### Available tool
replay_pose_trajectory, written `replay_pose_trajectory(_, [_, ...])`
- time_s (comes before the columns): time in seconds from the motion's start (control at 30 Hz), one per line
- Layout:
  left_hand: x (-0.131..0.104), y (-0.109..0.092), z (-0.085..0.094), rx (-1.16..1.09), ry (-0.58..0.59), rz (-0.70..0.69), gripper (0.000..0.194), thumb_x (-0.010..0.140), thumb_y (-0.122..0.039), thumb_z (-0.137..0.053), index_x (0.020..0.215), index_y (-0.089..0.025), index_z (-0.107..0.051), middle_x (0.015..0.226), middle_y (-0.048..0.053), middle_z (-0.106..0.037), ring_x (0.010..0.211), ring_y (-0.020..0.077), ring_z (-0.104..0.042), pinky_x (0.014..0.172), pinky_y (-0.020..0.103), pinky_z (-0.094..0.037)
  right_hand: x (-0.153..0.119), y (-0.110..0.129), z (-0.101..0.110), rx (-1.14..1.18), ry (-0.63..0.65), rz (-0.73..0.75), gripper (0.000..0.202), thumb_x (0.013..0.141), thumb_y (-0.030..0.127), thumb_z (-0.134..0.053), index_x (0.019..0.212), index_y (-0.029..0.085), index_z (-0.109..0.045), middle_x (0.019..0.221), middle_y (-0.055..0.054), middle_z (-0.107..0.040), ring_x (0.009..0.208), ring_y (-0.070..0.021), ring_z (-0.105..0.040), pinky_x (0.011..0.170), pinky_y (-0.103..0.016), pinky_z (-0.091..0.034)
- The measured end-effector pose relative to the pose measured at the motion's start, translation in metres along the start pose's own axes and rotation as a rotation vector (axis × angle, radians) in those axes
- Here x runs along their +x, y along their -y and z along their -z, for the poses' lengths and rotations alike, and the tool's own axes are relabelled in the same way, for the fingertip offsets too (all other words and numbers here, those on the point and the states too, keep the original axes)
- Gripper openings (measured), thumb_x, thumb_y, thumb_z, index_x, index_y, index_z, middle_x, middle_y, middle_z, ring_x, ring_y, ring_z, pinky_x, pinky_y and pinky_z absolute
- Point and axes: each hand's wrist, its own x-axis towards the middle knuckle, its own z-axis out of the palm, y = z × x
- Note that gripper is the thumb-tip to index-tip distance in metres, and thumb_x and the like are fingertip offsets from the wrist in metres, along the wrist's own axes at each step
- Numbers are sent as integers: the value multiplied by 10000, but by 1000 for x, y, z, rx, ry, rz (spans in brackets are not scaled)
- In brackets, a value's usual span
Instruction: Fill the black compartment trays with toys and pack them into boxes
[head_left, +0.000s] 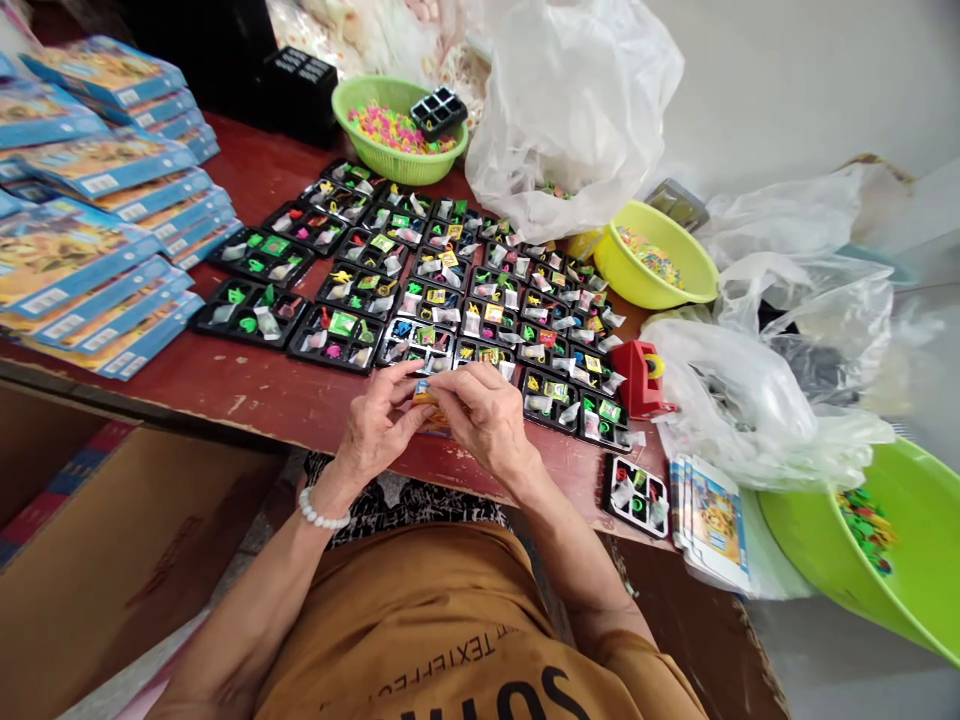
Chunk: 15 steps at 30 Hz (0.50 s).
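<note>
Both hands meet at the table's front edge, around a blue-and-orange printed box (425, 395) that is mostly hidden by fingers. My left hand (381, 418) grips its left side, thumb and fingers closed. On the other side, my right hand (484, 412) pinches it with bent fingers. Just beyond the hands lie rows of black compartment trays (332, 337) filled with small coloured plastic pieces and white packets. One filled tray (637, 494) sits apart at the right, beside a stack of flat printed boxes (709, 520).
Stacks of blue printed boxes (97, 270) stand at the left. A green basket (401, 165) and a yellow bowl (660, 285) hold small pieces. A red tape dispenser (636, 378), plastic bags (757, 400) and a large green basin (915, 530) line the right. An open cardboard box (150, 520) is lower left.
</note>
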Motion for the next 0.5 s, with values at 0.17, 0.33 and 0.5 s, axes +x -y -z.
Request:
replay_pose_trajectory(0.17, [-1,1,1,-41,22,-21,566,886,-510,-766,1324,-188,-606,1003,93,-821,762,196,-791,663,262,-651,2,2,2,3,20,-6,186,1052,239,-587,961,211,-748,875,-37,-727,828,-163,-639,766,-277,-488])
replay_pose_trajectory(0.33, [-3,1,-1,-118,38,-40,552,919,-441,-746,1377,-188,-571,1067,117,-812,798,202,-797,667,261,-660,8,1,7,52,39,82,228,1053,206,-571,862,197,-695,1012,-48,-787,909,-165,-685,869,-332,-485])
replay_pose_trajectory(0.5, [-3,-2,-4,-73,-23,-122,430,957,-401,-711,1328,-213,-602,1036,77,-821,813,183,-797,673,235,-649,5,2,8,29,22,160,211,1070,200,-536,939,189,-700,1140,-75,-795,954,-185,-688,883,-371,-478])
